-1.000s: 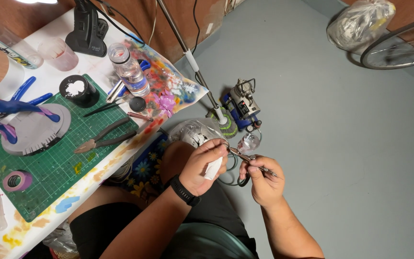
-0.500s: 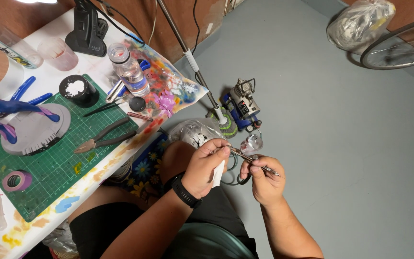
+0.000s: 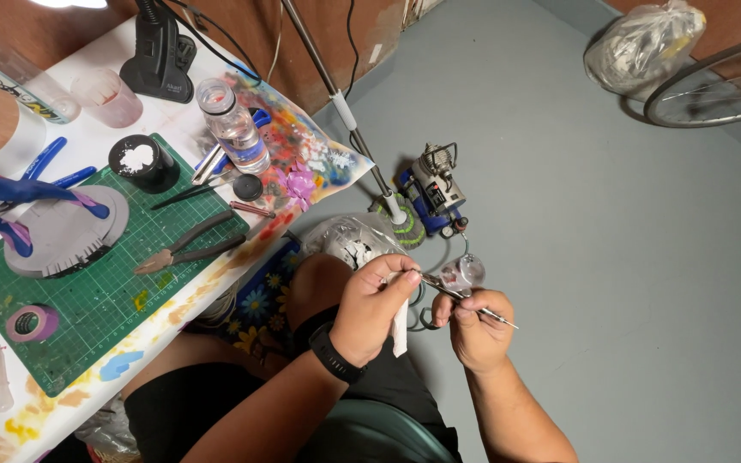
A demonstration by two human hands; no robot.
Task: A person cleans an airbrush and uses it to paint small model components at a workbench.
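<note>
**A:** What do the hands hold?

**B:** The person sits beside a counter (image 3: 216, 137), seen from above. Both hands are raised over the lap. Between them runs a thin metal needle (image 3: 465, 300), long and straight, its sharp tip poking out past the right hand (image 3: 473, 330). That hand's fingers are closed in a pinch around the needle near the tip end. The left hand (image 3: 375, 304), with a black watch (image 3: 336, 356) at the wrist, has its fingers closed on the other end, pressing a scrap of white tissue (image 3: 400, 330) around the shaft.

**A:** How would such a needle handle?

**B:** It looks very light and stiff, yet slender enough to bend if squeezed sideways. The polished metal is probably slippery, and the point is fine and likely easy to damage. The safest hold seems to be on the shaft, well back from the tip, with a light pinch.

**A:** What is nearby?

**B:** On the counter lie a green cutting mat (image 3: 87, 283), pliers (image 3: 186, 249), a clear bottle (image 3: 233, 129) and a black jar (image 3: 141, 161) with white paint on its lid. On the grey floor (image 3: 602, 257), just beyond the hands, stands a small blue compressor (image 3: 430, 193).
</note>
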